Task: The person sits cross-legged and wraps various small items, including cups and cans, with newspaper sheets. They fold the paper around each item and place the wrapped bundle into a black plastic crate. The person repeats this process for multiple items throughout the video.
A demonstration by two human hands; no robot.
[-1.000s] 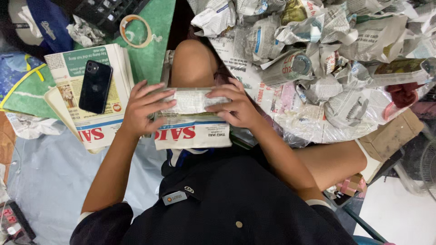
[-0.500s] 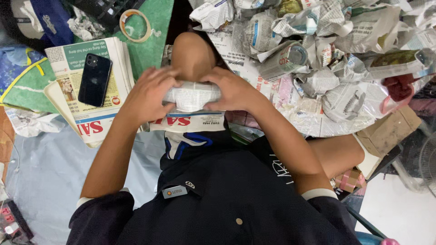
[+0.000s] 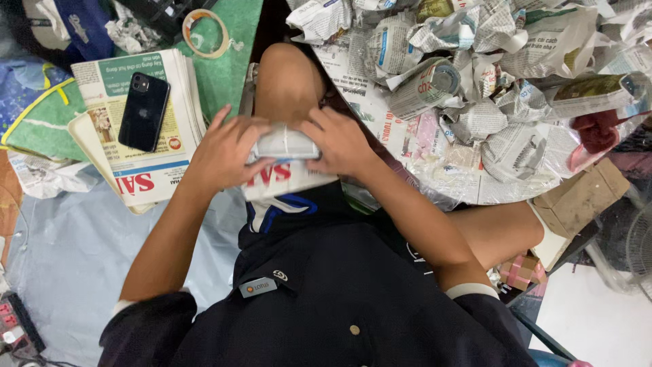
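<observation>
A sheet of newspaper (image 3: 285, 178) lies across my lap, rolled around an object hidden inside it. My left hand (image 3: 227, 149) presses the left end of the roll and my right hand (image 3: 336, 139) presses the right end, fingers curled over the top. Between the two hands a pale band of the wrapped bundle (image 3: 285, 143) shows. My bare knee (image 3: 285, 78) sits just beyond the roll.
A stack of newspapers (image 3: 146, 153) lies to my left with a black phone (image 3: 144, 112) on top. A roll of tape (image 3: 206, 32) rests on green cloth behind it. Several newspaper-wrapped bundles (image 3: 475, 75) pile up at right, beside a cardboard box (image 3: 581, 197).
The flat newspaper sheet has been rolled up away from me around the object, and both hands have closed in over the roll near my knee.
</observation>
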